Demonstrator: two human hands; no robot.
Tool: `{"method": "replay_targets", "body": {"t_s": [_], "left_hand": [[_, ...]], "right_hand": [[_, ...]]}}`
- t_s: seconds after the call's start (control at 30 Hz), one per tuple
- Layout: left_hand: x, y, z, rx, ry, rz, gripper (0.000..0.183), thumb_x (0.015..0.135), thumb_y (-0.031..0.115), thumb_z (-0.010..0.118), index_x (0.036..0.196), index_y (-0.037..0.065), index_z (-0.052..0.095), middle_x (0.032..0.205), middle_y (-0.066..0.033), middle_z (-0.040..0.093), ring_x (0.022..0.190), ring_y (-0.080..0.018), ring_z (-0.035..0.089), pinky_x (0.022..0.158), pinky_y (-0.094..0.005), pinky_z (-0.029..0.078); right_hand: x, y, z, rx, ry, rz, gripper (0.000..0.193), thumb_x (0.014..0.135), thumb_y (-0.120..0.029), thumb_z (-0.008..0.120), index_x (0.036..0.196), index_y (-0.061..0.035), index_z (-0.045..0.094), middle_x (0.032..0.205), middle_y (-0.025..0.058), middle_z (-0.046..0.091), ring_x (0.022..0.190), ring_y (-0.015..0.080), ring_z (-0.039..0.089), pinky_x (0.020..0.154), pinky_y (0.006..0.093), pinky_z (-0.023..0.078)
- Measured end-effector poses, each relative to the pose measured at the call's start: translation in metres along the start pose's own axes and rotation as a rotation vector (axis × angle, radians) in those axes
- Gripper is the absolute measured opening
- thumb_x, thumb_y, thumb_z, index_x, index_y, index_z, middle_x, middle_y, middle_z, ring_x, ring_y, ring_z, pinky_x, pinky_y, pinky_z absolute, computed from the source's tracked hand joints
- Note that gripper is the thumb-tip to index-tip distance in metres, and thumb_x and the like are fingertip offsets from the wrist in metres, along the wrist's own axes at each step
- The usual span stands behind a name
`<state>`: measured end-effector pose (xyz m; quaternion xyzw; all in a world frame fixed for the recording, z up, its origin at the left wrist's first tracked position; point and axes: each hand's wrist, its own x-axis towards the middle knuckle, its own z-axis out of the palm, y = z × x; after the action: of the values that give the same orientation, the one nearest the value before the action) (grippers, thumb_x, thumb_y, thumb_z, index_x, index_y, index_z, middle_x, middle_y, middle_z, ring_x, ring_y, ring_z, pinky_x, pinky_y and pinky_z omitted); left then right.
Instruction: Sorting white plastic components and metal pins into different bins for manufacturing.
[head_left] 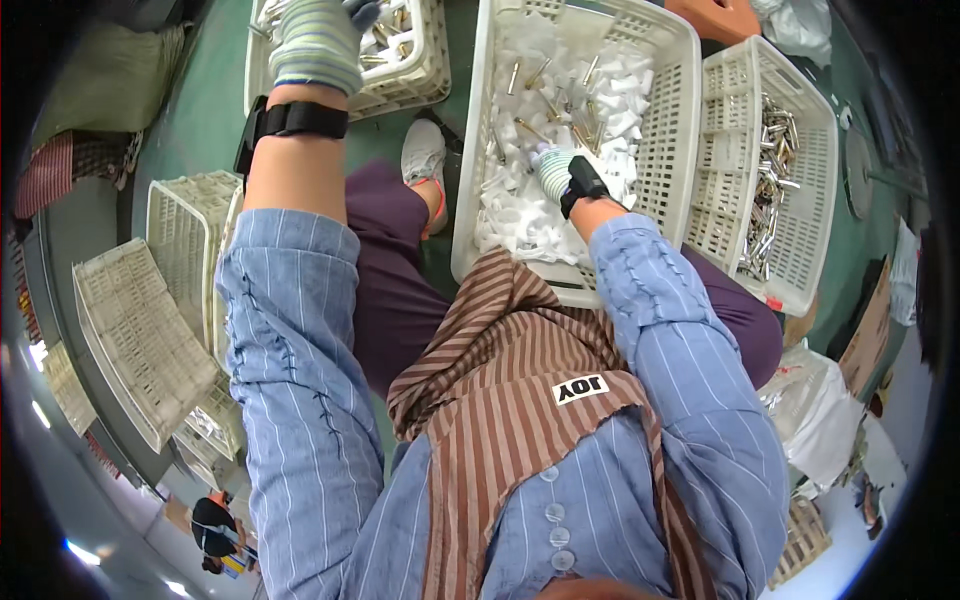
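My left hand (318, 48), in a striped knit glove, is over a cream plastic basket (436, 75) holding metal tube-like pieces. The upper picture edge cuts off most of its fingers, so its grip is hidden. My right hand (558, 172), gloved likewise, is down in a larger white basket (672, 140) between my knees. Its fingertips sink among white plastic pieces (520, 215), and what they hold, if anything, cannot be made out. Several slim metal tubes (532, 128), some brass-coloured, lie on the white pieces beyond this hand.
At the right stands another basket (722, 160) with many shiny metal tubes (768, 190). Stacked cream baskets (145, 335) fill the left side. White plastic bags (815, 400) lie at the lower right. My shoe (423, 150) is between the front baskets. Another person (215, 528) is far off, lower left.
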<state>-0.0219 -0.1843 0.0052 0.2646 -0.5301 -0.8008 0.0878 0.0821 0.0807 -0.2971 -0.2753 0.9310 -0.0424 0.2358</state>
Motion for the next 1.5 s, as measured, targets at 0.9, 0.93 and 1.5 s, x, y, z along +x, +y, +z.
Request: {"method": "replay_targets", "body": {"t_s": [0.9, 0.93, 1.5], "left_hand": [[-0.116, -0.086, 0.131, 0.301, -0.904, 0.065, 0.033, 0.097, 0.036, 0.056, 0.112, 0.008, 0.066, 0.086, 0.0035, 0.064, 0.076, -0.0052, 0.057, 0.069, -0.0215, 0.046], [-0.119, -0.086, 0.134, 0.279, -0.899, 0.097, 0.033, 0.097, 0.036, 0.055, 0.111, 0.008, 0.066, 0.086, 0.0034, 0.064, 0.077, -0.0051, 0.058, 0.071, -0.0213, 0.046], [-0.129, -0.072, 0.156, 0.022, -0.669, -0.015, 0.027, 0.096, 0.033, 0.053, 0.099, 0.009, 0.066, 0.071, 0.0029, 0.053, 0.055, -0.0064, 0.048, 0.049, -0.0222, 0.039]], "right_hand": [[-0.154, 0.015, -0.283, 2.027, 0.354, -0.135, 0.022, 0.095, -0.032, 0.06, 0.104, -0.0117, 0.062, 0.086, -0.0025, 0.063, 0.067, 0.0091, 0.06, 0.057, 0.0212, 0.048], [-0.155, 0.017, -0.282, 1.995, 0.362, -0.147, 0.024, 0.095, -0.034, 0.059, 0.103, -0.0114, 0.063, 0.083, -0.0018, 0.064, 0.066, 0.009, 0.06, 0.056, 0.0208, 0.047], [-0.163, 0.013, -0.285, 0.623, 1.045, -0.015, 0.034, 0.098, -0.03, 0.047, 0.107, -0.0011, 0.063, 0.091, 0.0238, 0.065, 0.084, 0.0402, 0.062, 0.074, 0.0446, 0.048]]}}
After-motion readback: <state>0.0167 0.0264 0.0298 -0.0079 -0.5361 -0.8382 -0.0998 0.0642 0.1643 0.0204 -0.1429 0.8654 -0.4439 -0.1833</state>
